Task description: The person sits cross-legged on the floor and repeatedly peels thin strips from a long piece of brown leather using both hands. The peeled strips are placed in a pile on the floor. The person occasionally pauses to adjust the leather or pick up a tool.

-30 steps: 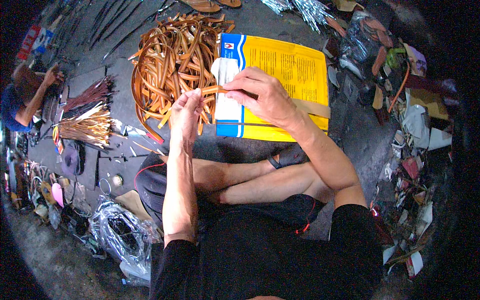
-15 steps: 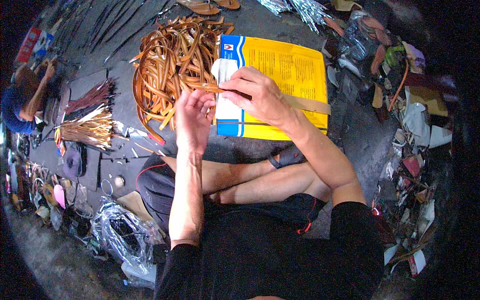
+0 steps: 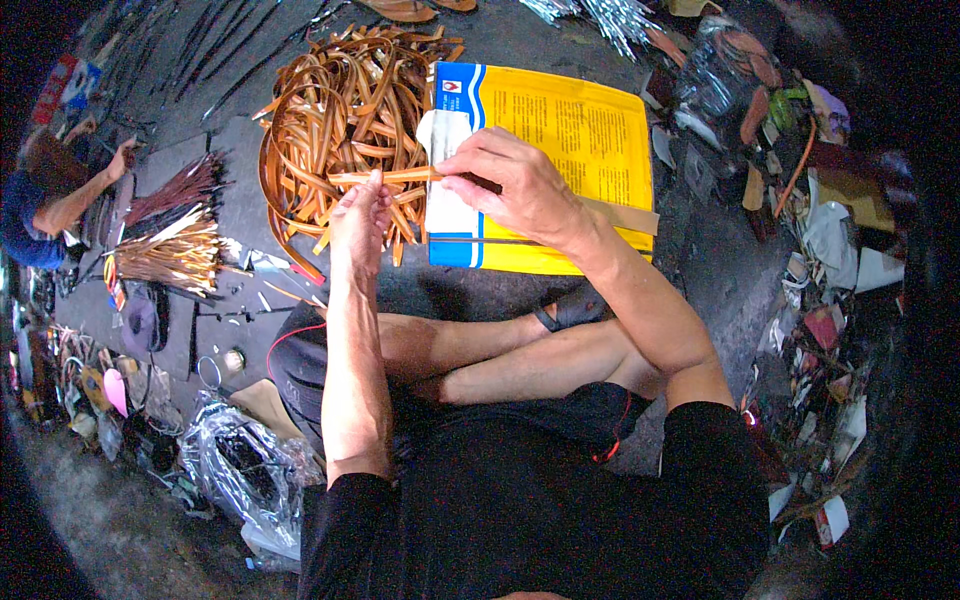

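A thin orange-brown leather-like strip (image 3: 405, 175) runs level between my two hands. My right hand (image 3: 510, 180) pinches its right end above the white patch of a yellow and blue printed board or flattened pack (image 3: 570, 130). Further left, my left hand (image 3: 361, 215) is closed on the strip near its other end, thumb on top. Just beyond that hand lies a tangled heap of similar brown strips (image 3: 340, 110). A flat tan strip (image 3: 622, 216) and a thin dark one lie across the board's near part.
Bundles of cut strips (image 3: 170, 255) lie on the floor at left, near another person's arm (image 3: 80, 205). Clear plastic wrap (image 3: 240, 460) sits lower left. Scraps (image 3: 825, 330) line the right side. Sandals (image 3: 400, 10) and silvery strips (image 3: 600, 20) are at the far edge.
My left hand has moved left and its spread fingers have closed on the strip. More of the strip now shows between the hands. The right hand stays nearly in place.
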Motion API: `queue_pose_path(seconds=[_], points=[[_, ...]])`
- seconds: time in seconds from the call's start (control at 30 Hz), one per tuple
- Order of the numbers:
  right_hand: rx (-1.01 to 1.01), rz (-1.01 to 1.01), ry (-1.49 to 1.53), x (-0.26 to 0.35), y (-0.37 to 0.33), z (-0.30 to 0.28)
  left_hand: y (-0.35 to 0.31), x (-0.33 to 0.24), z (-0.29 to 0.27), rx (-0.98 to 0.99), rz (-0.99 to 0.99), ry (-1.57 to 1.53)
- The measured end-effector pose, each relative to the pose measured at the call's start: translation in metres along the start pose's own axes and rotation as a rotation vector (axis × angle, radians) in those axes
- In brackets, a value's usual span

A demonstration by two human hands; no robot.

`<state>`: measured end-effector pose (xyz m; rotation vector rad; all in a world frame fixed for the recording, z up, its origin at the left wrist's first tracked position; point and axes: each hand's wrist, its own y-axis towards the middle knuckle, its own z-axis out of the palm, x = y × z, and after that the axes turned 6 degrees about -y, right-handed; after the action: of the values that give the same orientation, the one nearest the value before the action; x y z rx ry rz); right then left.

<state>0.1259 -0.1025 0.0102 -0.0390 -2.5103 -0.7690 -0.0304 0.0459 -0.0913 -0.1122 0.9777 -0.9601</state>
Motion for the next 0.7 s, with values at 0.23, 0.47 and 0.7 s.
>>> queue_pose_path(seconds=[0.23, 0.47, 0.7], points=[[0.015, -0.03, -0.005, 0.006, 0.01, 0.004, 0.024, 0.004, -0.025, -0.031, -0.034, -0.631], [0.006, -0.04, -0.016, 0.001, 0.005, 0.003, -0.05, 0.0, 0.071, -0.003, 0.148, 0.047], [0.018, -0.01, 0.006, 0.001, -0.001, -0.001, -0.014, 0.002, 0.012, 0.01, 0.062, 0.073]])
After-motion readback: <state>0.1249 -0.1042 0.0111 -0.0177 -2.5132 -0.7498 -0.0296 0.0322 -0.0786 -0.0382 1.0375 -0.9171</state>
